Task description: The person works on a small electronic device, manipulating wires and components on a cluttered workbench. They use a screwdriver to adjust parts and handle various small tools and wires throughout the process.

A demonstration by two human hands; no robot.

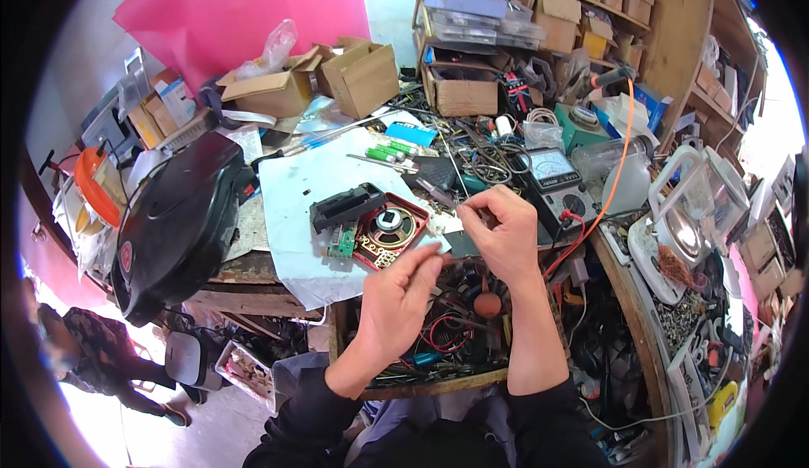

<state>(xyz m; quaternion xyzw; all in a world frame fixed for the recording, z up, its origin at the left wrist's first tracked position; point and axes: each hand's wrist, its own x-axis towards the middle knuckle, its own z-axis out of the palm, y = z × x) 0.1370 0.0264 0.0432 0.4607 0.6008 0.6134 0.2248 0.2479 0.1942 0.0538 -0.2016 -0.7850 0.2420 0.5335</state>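
On a pale sheet lies an opened red case with a round speaker inside. A small green circuit board and a black plastic housing sit against its left side. My left hand is just below the case, thumb and fingers pressed together; whatever they hold, if anything, is hidden. To the right of the case, my right hand pinches a thin metal rod-like tool that slants up and away from the fingertips. Its exact kind is unclear.
An analog multimeter with red leads stands at the right, near an orange cable. Green batteries lie behind the case. A large black appliance occupies the left. Below my hands, an open drawer holds wires and tools.
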